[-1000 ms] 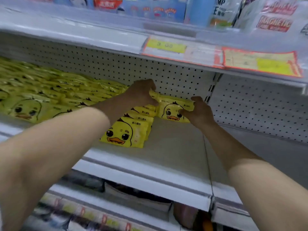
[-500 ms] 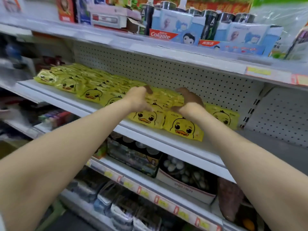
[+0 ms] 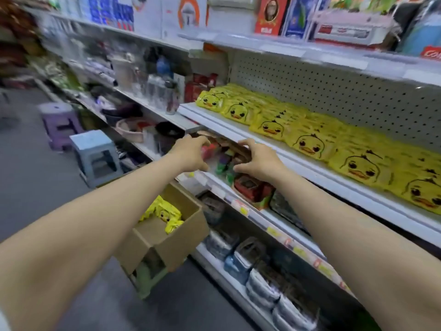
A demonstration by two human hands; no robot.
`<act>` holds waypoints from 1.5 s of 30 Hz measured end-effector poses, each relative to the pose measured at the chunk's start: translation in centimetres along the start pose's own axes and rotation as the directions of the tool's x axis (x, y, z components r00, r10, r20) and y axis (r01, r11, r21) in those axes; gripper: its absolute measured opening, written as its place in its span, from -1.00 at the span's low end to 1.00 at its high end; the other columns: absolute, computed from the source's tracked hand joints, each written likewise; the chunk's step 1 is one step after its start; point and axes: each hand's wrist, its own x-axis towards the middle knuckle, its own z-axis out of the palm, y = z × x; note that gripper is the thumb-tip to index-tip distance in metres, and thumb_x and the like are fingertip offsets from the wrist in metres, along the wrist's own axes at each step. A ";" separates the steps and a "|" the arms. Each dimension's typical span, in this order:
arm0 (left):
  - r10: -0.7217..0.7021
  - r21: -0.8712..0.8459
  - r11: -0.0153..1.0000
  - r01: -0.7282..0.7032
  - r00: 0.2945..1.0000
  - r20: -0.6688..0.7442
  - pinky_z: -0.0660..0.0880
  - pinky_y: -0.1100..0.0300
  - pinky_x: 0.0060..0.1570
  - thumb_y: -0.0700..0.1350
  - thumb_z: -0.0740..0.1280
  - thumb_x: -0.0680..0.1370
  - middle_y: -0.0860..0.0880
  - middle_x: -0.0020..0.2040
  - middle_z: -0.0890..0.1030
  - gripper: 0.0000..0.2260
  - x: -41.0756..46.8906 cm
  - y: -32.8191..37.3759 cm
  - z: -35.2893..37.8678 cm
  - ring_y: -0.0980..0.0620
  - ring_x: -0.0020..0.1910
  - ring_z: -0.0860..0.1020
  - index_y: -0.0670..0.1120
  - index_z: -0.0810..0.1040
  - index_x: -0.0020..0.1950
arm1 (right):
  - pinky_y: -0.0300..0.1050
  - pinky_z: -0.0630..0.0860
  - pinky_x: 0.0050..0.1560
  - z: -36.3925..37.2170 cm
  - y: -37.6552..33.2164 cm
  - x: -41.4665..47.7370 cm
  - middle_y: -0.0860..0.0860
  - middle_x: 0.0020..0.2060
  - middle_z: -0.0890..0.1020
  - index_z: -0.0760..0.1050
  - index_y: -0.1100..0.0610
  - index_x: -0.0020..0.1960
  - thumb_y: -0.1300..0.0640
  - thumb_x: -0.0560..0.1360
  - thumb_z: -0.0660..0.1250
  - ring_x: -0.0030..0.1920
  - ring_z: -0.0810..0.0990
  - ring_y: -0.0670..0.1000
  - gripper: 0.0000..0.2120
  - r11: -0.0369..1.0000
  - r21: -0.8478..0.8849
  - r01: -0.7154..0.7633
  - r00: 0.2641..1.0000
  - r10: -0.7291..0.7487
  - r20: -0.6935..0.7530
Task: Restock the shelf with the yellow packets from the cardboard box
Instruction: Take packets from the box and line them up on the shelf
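Note:
Yellow duck-face packets (image 3: 310, 144) lie in overlapping rows along the white shelf (image 3: 334, 183) at the right. Below left, an open cardboard box (image 3: 183, 237) holds several more yellow packets (image 3: 164, 212). My left hand (image 3: 193, 154) and my right hand (image 3: 257, 161) hang in the air side by side, in front of the shelf edge and the lower shelf, above and beyond the box. Both have loosely curled fingers and hold nothing. Neither touches a packet.
The box rests on a green stool (image 3: 148, 280) in the aisle. A blue-grey stool (image 3: 95, 154) and a purple stool (image 3: 59, 123) stand further left. Lower shelves (image 3: 262, 218) carry packed goods; the top shelf (image 3: 334, 51) holds boxes.
Both hands let go of the packets on the shelf and drew back and down to the left. The view swung left, bringing the cardboard box and stools into sight.

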 end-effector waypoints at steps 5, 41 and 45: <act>-0.112 -0.051 0.992 0.112 0.994 0.005 0.44 0.01 0.22 0.08 0.58 0.30 -0.15 0.27 0.45 -0.32 -0.6 -9.5 0.5 -0.22 0.23 0.47 0.07 0.42 0.37 | 0.01 0.50 0.19 7.7 -5.2 4.1 0.04 0.29 0.55 0.37 -0.02 0.44 -0.10 0.34 0.57 0.26 0.53 0.12 -0.26 0.997 -0.031 0.066 0.993 -0.062 0.102; 0.192 -0.254 0.967 -0.023 0.720 0.667 0.40 -0.05 0.28 0.17 0.49 0.38 -0.08 0.26 0.53 -0.52 27.8 -47.4 36.2 -0.15 0.36 0.37 0.06 0.56 0.26 | -0.15 0.37 0.29 54.2 3.4 25.3 0.08 0.35 0.53 0.35 0.06 0.48 -0.01 0.43 0.54 0.37 0.47 0.11 -0.30 0.496 -0.020 -0.868 0.386 0.700 0.601; 0.256 -0.211 0.965 -0.154 0.728 0.636 0.37 -0.01 0.28 0.12 0.48 0.42 -0.07 0.28 0.52 -0.52 28.5 -48.5 41.0 -0.13 0.32 0.41 0.03 0.54 0.30 | -0.05 0.35 0.39 59.9 5.2 25.0 0.10 0.39 0.48 0.31 -0.01 0.50 -0.07 0.37 0.57 0.42 0.39 0.15 -0.21 0.452 -0.086 -0.888 0.334 0.761 0.556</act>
